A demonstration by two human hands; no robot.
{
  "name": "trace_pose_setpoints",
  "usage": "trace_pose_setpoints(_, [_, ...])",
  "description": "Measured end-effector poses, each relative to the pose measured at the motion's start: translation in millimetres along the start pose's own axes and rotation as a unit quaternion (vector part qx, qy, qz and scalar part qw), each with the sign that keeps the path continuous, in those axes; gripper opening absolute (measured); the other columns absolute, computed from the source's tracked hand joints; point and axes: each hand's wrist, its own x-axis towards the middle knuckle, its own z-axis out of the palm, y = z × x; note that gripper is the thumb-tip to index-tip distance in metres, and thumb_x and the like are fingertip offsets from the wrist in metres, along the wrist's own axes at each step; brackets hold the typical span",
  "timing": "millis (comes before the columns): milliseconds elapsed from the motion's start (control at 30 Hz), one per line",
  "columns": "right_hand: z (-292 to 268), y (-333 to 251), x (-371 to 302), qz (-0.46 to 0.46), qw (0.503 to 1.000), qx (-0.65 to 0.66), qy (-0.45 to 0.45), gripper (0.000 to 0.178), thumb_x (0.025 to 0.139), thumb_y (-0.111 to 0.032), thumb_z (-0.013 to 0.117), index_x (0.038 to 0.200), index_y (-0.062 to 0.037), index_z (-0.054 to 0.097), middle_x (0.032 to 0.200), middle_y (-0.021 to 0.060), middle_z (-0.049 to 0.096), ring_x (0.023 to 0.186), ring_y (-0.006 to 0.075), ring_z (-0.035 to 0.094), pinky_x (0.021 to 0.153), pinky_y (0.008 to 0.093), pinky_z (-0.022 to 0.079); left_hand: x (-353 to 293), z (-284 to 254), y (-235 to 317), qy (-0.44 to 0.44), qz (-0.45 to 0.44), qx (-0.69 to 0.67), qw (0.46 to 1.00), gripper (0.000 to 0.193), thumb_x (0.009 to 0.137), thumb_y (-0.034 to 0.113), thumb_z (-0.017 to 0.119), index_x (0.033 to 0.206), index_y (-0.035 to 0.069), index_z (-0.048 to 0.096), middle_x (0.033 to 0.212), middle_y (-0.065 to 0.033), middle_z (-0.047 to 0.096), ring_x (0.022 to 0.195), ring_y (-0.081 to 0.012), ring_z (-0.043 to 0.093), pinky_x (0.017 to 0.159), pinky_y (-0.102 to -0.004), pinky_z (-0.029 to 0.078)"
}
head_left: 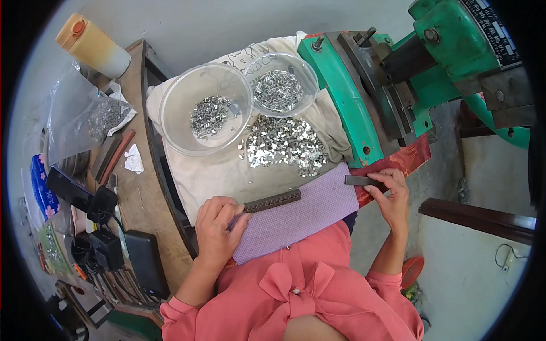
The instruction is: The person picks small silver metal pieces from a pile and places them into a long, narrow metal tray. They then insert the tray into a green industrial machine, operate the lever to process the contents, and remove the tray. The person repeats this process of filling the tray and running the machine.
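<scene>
My left hand (218, 228) is closed around one end of a dark metal bar with a row of notches (274, 202). That bar rests on a purple woven mat (301, 226) in front of my body. Over the mat's right end, my right hand (393, 196) pinches a short, flat dark metal strip (357, 180) between thumb and fingers. Just beyond the mat lies a loose heap of small shiny metal pieces (287, 145) on a pale cloth. Whether anything sits in the bar's notches is too small to tell.
Behind the heap stand a larger clear tub (170, 116) and a smaller clear tub (311, 79), both holding small metal parts. A green press (335, 96) fills the right rear. On the left bench (139, 187) are a plastic bag (77, 113), a yellowish bottle (94, 48) and a black power bank-like block (146, 261).
</scene>
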Motion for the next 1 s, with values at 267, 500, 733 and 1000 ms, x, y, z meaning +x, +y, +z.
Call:
trace_pose_setpoints(267, [-1.0,-8.5,-3.1,0.001,1.0,-0.01,0.017,0.034,0.072,-0.006,0.084,0.105,-0.0058,0.076,0.099,0.0077,0.062,0.095,0.024,0.059,0.078,0.034,0.049,-0.4,1.1,1.0,0.005,0.01,0.017,1.0,0.027,0.067,0.004,0.083,0.087,0.002,0.066,0.093,-0.0111,0.064,0.085,-0.0299,0.063,0.073,-0.0386,0.049])
trace_pose_setpoints(500, [-0.6,-21.6,-4.4,-0.024,0.999,-0.003,0.049,0.03,0.072,-0.004,0.084,0.1,-0.0054,0.077,0.097,0.0072,0.063,0.09,0.0226,0.058,0.072,0.0341,0.048,-0.6,0.2,1.9,0.006,0.01,0.02,1.0,0.026,0.067,0.005,0.083,0.086,0.002,0.065,0.093,-0.0105,0.064,0.084,-0.0301,0.062,0.072,-0.0389,0.048])
trace_pose_setpoints(733, [17.3,-41.0,-1.9,-0.098,0.993,0.056,0.033,0.02,0.072,-0.003,0.082,0.091,-0.0052,0.077,0.086,0.006,0.064,0.082,0.0225,0.061,0.069,0.0345,0.048,0.5,-0.3,2.2,0.002,0.008,0.019,1.0,0.025,0.068,0.007,0.083,0.086,0.003,0.065,0.093,-0.0101,0.064,0.084,-0.0303,0.062,0.072,-0.0391,0.048])
trace_pose_setpoints(1000, [27.4,-53.7,4.8,-0.142,0.989,0.044,-0.004,0.018,0.074,-0.004,0.082,0.091,-0.0064,0.077,0.084,0.0051,0.065,0.078,0.0217,0.061,0.066,0.0329,0.048,2.1,-0.6,2.2,0.002,0.007,0.014,1.0,0.025,0.068,0.006,0.083,0.085,0.003,0.065,0.093,-0.0101,0.064,0.083,-0.0305,0.061,0.072,-0.0393,0.047])
